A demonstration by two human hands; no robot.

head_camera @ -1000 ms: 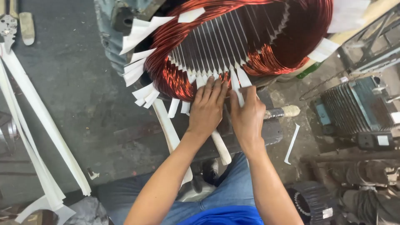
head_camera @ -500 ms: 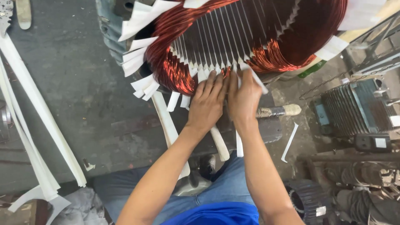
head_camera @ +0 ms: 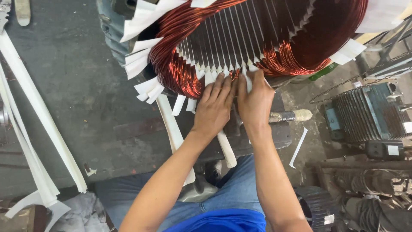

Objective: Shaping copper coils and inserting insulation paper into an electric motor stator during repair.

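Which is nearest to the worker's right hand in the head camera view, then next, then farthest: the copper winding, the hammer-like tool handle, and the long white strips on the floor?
From the right hand:
1. Copper winding, directly at the fingertips, above the hand.
2. Tool handle, just right of the wrist, lying on the dark block.
3. Long white strips, far away on the floor at the picture's left edge.

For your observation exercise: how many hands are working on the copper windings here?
2. The left hand presses the white insulation paper at the stator's lower rim; the right hand lies beside it. No others show.
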